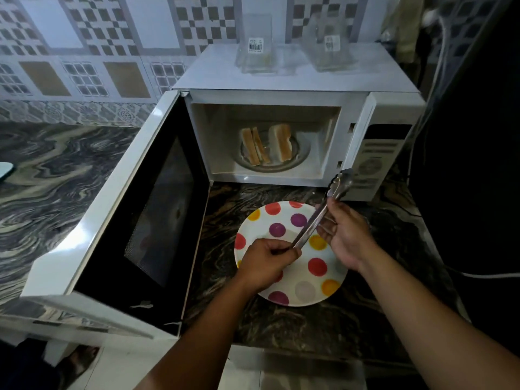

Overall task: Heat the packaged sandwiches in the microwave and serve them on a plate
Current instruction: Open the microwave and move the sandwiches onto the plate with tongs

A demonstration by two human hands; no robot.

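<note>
A head-worn camera looks down at a dark marbled kitchen counter (70,170) backed by a patterned tile wall (84,46). In the upper centre of the frame sits a white microwave (298,80) with its door (135,220) swung wide open toward the lower left. Inside, on the round glass turntable (301,156), stand the sandwich halves (264,147), one pair at the left and one at the right, crust edges facing the camera. On top of the microwave, near the top edge of the frame, rest two clear plastic sandwich packages (256,49), each with a barcode label.

On the counter just in front of the microwave, in the centre right of the frame, lies a white plate (289,249) with red, purple, orange and grey polka dots. No food is on it.

Both hands hover over the plate and share a pair of metal tongs (320,215). The left hand (267,263) is curled around the handle end of the tongs, low over the plate's left side. The right hand (346,235) pinches the tongs' arms midway along with thumb and fingers. The tongs slant up and to the right, their scalloped tips close together in front of the microwave's control panel (374,159). A white cable (484,274) crosses the right edge of the frame.
</note>
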